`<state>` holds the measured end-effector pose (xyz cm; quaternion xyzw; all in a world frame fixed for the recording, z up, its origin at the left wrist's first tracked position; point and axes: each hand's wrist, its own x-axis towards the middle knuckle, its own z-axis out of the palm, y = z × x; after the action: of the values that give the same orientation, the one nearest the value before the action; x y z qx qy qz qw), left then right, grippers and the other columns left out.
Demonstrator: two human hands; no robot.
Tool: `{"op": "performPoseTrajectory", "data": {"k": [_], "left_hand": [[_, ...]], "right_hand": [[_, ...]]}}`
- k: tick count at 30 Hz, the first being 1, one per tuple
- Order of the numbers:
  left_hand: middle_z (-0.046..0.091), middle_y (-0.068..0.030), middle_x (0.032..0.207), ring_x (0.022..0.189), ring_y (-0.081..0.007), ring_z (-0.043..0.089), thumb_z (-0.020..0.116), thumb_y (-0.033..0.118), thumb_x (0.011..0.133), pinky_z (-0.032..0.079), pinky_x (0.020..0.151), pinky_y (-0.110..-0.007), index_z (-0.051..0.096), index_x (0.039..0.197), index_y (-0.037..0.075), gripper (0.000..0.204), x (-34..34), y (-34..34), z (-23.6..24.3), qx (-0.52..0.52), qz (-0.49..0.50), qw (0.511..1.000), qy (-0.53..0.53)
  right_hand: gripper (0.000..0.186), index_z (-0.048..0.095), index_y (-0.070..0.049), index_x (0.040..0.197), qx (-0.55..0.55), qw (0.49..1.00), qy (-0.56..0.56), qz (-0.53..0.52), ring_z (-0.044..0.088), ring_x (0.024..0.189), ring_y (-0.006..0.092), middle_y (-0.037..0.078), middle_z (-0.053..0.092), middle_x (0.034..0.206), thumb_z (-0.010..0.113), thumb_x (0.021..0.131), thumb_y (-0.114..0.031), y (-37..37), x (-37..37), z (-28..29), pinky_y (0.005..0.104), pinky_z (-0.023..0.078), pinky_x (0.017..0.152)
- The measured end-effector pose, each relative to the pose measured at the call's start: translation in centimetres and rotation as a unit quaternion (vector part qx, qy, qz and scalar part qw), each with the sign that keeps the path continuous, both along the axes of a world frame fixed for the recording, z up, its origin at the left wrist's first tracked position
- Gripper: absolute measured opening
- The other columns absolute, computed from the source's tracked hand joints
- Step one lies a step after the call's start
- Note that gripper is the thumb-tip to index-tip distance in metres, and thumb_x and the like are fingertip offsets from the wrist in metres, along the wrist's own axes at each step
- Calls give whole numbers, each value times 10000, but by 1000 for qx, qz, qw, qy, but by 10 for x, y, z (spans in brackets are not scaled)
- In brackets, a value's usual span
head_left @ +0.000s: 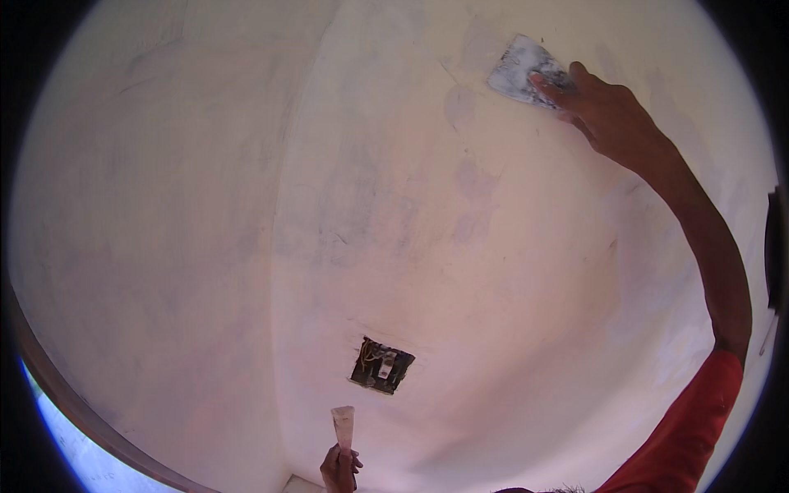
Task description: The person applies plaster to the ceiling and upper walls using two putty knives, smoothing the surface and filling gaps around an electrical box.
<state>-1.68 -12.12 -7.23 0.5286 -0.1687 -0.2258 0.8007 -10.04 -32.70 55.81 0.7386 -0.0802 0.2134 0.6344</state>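
High on the pale, patchy wall (526, 271), my right hand (608, 123) grips a wide, flat scraper (518, 66) smeared with white paste, its blade against or very close to the surface. My right arm runs down the right side in a red sleeve. Low in the view, my left hand (339, 468) holds a narrow putty knife (343, 421) upright, its pale blade pointing up. Just above that knife is an open square electrical box (381, 366) recessed in the wall, with loose wires and a small white fitting inside.
A vertical corner line divides the wall left of the middle. At the lower left is a brown frame (45, 366) beside a bright opening (74, 435). A dark narrow object (772, 246), too indistinct to name, stands at the right rim.
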Motion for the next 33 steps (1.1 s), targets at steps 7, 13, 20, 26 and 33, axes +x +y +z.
{"op": "performPoseTrajectory", "data": {"k": [7,13,20,26,33], "left_hand": [[596,-23,723,594,-89,537,495,223,1010,422,512,-237,625,894,23,265,7,6,-9,-17,37,999,-27],[586,-24,693,591,-91,534,495,221,1002,415,513,-238,623,886,25,261,9,7,19,22,15,999,-40],[587,-23,681,576,-88,521,493,226,997,414,514,-244,630,916,23,258,0,9,4,-3,-3,999,-33],[586,-18,698,592,-91,515,493,229,1010,413,527,-245,639,939,26,260,-8,12,14,5,-13,1000,-18],[589,-32,678,580,-73,511,515,235,1022,412,516,-250,628,930,-30,303,-2,4,53,52,-39,997,-43]], "right_hand": [[539,511,-238,1432,52,996,-54,-53,566,722,280,125,509,911,639,923,-119,37,-21,15,426,478,701],[445,506,-184,1429,7,995,-85,42,586,736,302,161,520,905,556,988,-201,24,49,23,436,498,714],[423,566,-93,1357,67,995,-29,-73,658,759,306,175,610,967,570,963,-245,45,28,-40,410,547,652],[468,538,-230,1406,85,992,-35,-90,596,766,288,131,521,923,615,945,-208,47,-24,-16,416,494,708],[340,641,-120,1269,39,998,-10,-45,618,1015,301,185,607,1221,610,949,-232,36,33,23,395,512,885]]}}
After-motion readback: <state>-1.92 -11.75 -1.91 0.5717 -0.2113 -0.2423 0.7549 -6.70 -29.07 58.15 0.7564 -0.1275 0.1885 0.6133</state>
